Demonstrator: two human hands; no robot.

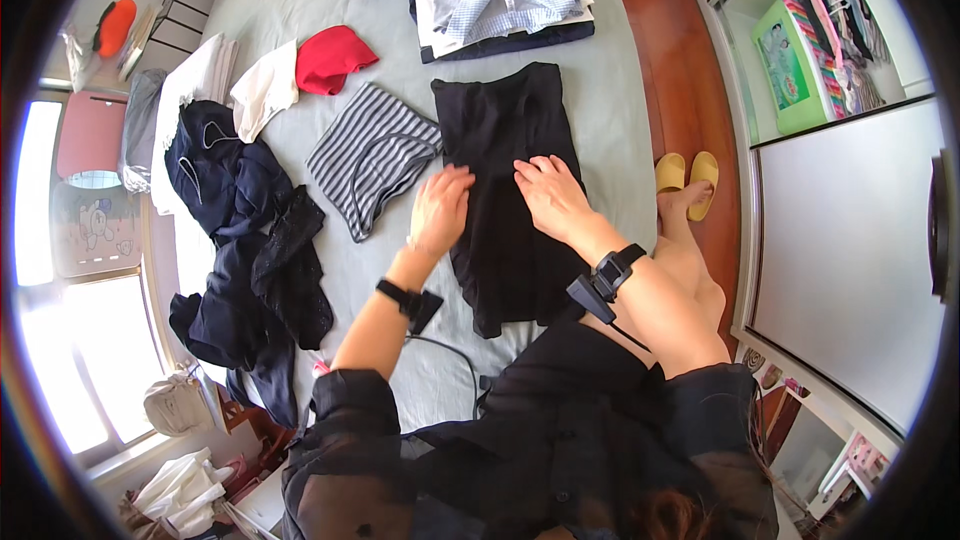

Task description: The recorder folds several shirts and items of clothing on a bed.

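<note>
A black garment (499,240), its kind not certain, lies flattened in a long strip on the bed in front of me. My left hand (442,202) rests at its left edge, palm down, with the fingertips on or just above the cloth. On the right part of the same garment my right hand (551,191) is spread, holding nothing. Left of the black cloth lies a grey and black striped top (375,157), folded, with its neckline showing. Both wrists carry black strapped devices.
A stack of folded clothes (502,11) with a checked collar sits farther up the bed (615,105). Red cloth (334,60), white cloth (266,90) and a heap of dark clothes (232,255) lie to the left. An open wardrobe (817,52) stands at right.
</note>
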